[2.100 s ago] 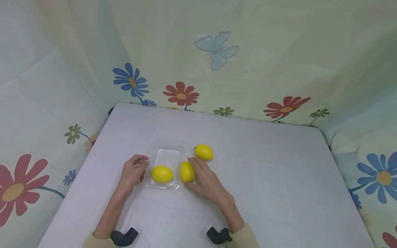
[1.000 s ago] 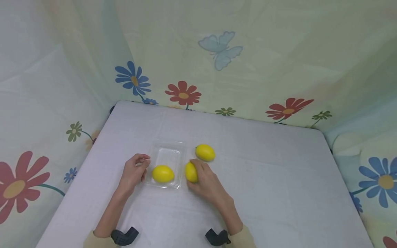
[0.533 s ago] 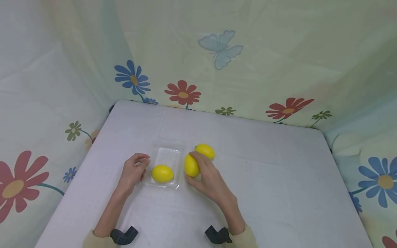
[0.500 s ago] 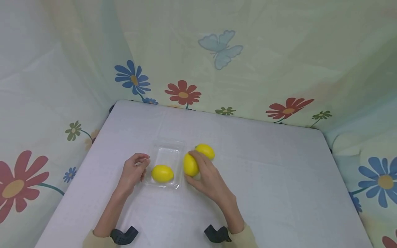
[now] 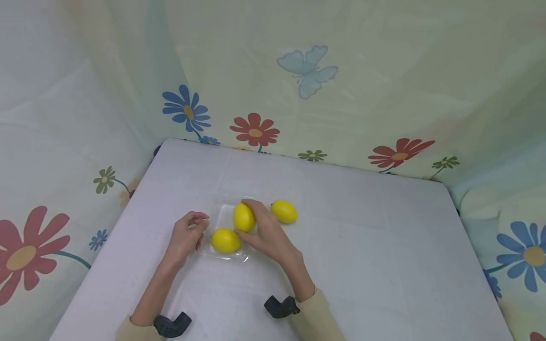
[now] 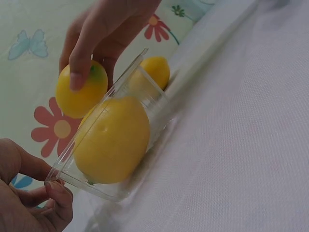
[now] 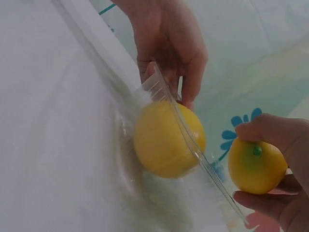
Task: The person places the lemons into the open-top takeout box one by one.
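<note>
A clear plastic container (image 5: 223, 218) lies left of the table's middle, one lemon (image 5: 225, 240) in its near part. My left hand (image 5: 184, 237) pinches the container's left rim between thumb and fingers, as the left wrist view shows. Over the far part of the container, my right hand (image 5: 269, 233) grips a second lemon (image 5: 243, 218), its green-tinged end showing in the right wrist view. That lemon (image 6: 79, 94) is above the rim in the left wrist view. A third lemon (image 5: 284, 211) lies on the table just right of the container, beyond the right hand.
White cloth covers the table (image 5: 362, 246). Curtains (image 5: 239, 61) printed with flowers and a butterfly stand behind it and at both sides. Dark wrist cameras are worn on the left wrist (image 5: 172, 325) and the right wrist (image 5: 281, 307).
My right hand has brought its lemon from beside the container's right edge, leftward and away from me, over the container. The left hand keeps its place at the rim.
</note>
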A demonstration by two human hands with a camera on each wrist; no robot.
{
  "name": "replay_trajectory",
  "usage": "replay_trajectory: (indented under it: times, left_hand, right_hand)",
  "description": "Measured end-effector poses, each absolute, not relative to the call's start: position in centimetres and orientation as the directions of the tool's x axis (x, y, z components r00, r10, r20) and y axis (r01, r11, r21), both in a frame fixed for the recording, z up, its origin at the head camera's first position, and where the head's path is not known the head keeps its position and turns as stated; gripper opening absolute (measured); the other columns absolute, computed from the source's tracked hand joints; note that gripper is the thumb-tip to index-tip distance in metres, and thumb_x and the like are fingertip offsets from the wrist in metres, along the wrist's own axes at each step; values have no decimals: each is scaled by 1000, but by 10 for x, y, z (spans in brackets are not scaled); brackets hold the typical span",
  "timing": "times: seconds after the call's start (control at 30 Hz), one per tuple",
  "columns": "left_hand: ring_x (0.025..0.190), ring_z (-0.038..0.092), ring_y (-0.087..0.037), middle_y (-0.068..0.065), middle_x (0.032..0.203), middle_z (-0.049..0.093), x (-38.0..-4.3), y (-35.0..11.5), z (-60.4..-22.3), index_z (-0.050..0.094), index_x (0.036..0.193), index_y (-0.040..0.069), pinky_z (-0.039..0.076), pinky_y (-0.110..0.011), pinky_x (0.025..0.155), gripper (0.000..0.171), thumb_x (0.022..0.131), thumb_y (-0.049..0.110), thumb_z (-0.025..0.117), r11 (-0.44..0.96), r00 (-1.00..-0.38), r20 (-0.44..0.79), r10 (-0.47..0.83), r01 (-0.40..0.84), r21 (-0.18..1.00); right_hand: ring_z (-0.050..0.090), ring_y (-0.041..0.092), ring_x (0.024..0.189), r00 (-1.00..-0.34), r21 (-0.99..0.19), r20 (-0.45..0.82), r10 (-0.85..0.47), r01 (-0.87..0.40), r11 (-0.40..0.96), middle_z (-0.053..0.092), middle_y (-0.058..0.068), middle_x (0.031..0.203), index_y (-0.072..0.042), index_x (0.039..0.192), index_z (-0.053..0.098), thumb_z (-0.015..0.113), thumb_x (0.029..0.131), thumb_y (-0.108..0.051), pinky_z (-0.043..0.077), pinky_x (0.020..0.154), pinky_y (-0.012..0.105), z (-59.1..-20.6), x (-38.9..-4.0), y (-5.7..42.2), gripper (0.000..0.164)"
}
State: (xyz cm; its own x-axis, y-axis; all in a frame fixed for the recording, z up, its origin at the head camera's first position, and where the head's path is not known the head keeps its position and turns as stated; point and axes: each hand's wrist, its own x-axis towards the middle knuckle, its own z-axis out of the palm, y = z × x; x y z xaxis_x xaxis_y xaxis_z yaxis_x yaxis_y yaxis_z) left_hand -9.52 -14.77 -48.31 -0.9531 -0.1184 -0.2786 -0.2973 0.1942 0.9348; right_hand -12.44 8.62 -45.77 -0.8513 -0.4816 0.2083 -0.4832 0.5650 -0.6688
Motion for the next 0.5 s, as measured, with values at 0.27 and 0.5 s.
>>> replay_trajectory:
  times: [0.27, 0.5]
  left_hand:
    - [58, 46, -12, -19, 111, 60, -97, -148, -485, 58, 129, -1, 44, -21, 49, 30, 103, 15, 58, 208, -950, -288, -118, -308, 929]
    - [58, 46, -12, -17, 111, 59, -96, -148, -483, 58, 129, 0, 43, -22, 49, 30, 103, 16, 58, 188, -948, -296, -114, -313, 931]
  right_hand:
    - [54, 27, 134, -901, -728, 40, -432, -322, 605, 53, 10, 151, -10, 153, 43, 79, 90, -30, 46, 114, 43, -463, -143, 58, 75]
    - [55, 26, 130, -890, -666, -32, -454, -320, 674, 52, 10, 152, -9, 153, 43, 76, 92, -35, 48, 112, 42, -467, -155, 40, 74]
